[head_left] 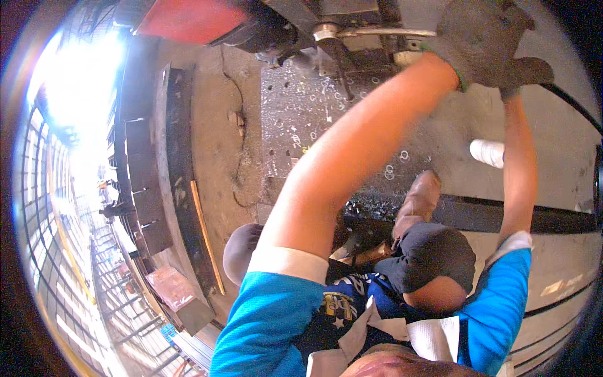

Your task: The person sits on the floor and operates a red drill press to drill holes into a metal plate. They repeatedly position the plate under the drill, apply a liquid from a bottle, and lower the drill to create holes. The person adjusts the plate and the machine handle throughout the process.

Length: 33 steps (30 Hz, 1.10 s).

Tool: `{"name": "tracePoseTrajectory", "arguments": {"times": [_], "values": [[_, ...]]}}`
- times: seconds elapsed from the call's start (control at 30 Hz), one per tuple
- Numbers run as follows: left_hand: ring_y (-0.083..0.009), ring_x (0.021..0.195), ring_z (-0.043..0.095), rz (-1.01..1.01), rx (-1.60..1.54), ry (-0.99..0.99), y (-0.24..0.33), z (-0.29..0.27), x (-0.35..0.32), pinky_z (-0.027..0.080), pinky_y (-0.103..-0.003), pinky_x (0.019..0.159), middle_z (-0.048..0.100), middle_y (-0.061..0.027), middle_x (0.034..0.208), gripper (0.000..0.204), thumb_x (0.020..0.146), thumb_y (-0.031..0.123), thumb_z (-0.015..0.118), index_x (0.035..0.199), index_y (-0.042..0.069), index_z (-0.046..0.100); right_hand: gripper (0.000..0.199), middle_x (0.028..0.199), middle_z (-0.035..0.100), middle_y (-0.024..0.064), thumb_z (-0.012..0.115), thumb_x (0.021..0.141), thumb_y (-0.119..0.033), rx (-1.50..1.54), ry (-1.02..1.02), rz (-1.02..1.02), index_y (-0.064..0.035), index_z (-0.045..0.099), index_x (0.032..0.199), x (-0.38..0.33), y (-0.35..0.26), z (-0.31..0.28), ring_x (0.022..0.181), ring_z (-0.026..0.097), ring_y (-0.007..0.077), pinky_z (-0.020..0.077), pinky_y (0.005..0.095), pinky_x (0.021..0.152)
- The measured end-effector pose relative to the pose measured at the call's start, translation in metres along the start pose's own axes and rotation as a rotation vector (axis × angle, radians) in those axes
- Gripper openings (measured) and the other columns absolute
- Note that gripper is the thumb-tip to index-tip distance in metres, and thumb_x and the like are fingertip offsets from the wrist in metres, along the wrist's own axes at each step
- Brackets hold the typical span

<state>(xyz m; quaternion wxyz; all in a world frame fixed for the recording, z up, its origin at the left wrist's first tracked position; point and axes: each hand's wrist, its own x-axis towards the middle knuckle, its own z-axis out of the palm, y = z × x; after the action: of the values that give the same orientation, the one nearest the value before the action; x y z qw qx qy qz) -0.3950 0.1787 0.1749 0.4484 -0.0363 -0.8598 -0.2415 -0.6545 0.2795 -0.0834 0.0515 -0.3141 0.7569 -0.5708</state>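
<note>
Both my hands wear dark grey work gloves and come together at the upper right, partly overlapping. My left hand (468,47), with a green glove cuff, is near the right end of a long pale bar (389,31) on the machine. My right hand (524,70) is right beside it, with one thick gloved digit sticking out to the right. Whether either hand grips anything is hidden by the overlap. The machine (270,38), dark with a red cover, stands over a dark steel plate (289,119) with holes and chalk circles.
A white cylindrical object (487,152) lies beside my right forearm. A black cable (571,103) curves at the right. Metal chips (364,204) lie near my boot (421,195). At the left are an orange strip (206,235), a thin cord (239,119) and a long dark beam (176,125).
</note>
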Motion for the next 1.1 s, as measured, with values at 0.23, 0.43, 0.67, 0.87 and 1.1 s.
{"name": "tracePoseTrajectory", "arguments": {"times": [0.23, 0.43, 0.67, 0.87, 1.1], "values": [[-0.0382, 0.105, 0.069, -0.17, 0.219, 0.018, -0.023, 0.025, 0.006, 0.055, -0.05, 0.092, 0.071, -0.0228, 0.113, 0.076, 0.075, 0.072, 0.072, 0.114, 0.006, 0.075, 0.042, 0.128, 0.07, 0.0117, 0.052, 0.102, -0.023, -0.315, -0.148, 0.045, -0.0058, 0.063, 0.138, 0.007, -0.004, 0.096, 0.113, 0.066, 0.0266, 0.0504, 0.039, 0.098], [-0.044, 0.106, 0.068, -0.242, 0.115, 0.121, -0.029, 0.041, 0.0, 0.052, -0.053, 0.097, 0.071, -0.0251, 0.113, 0.084, 0.069, 0.077, 0.07, 0.116, 0.006, 0.074, 0.041, 0.127, 0.07, 0.0123, 0.052, 0.102, -0.022, -0.365, -0.155, 0.006, -0.006, 0.064, 0.137, 0.004, -0.01, 0.103, 0.112, 0.066, 0.0273, 0.0505, 0.0392, 0.098], [-0.0439, 0.112, 0.064, -0.194, 0.089, 0.162, -0.032, 0.036, 0.003, 0.05, -0.053, 0.1, 0.067, -0.0256, 0.119, 0.076, 0.078, 0.066, 0.069, 0.121, 0.003, 0.069, 0.041, 0.127, 0.07, 0.0129, 0.052, 0.101, -0.021, -0.372, -0.146, -0.008, -0.0063, 0.064, 0.137, 0.005, -0.005, 0.106, 0.112, 0.066, 0.0281, 0.0505, 0.0394, 0.098], [-0.0443, 0.119, 0.06, -0.156, 0.022, 0.158, -0.028, 0.031, 0.01, 0.046, -0.053, 0.104, 0.063, -0.0262, 0.126, 0.071, 0.086, 0.058, 0.066, 0.127, 0.0, 0.063, 0.04, 0.126, 0.07, 0.0135, 0.051, 0.101, -0.021, -0.4, -0.117, -0.053, -0.0065, 0.064, 0.137, 0.015, 0.004, 0.095, 0.111, 0.066, 0.0288, 0.0505, 0.0397, 0.098], [-0.0448, 0.127, 0.055, -0.111, -0.03, 0.16, -0.01, -0.005, 0.004, 0.043, -0.052, 0.109, 0.057, -0.0269, 0.135, 0.065, 0.095, 0.048, 0.063, 0.133, -0.003, 0.056, 0.04, 0.125, 0.07, 0.0142, 0.051, 0.101, -0.02, -0.391, -0.104, -0.252, -0.0068, 0.064, 0.136, 0.024, -0.031, 0.066, 0.111, 0.066, 0.0296, 0.0505, 0.0399, 0.098]]}}
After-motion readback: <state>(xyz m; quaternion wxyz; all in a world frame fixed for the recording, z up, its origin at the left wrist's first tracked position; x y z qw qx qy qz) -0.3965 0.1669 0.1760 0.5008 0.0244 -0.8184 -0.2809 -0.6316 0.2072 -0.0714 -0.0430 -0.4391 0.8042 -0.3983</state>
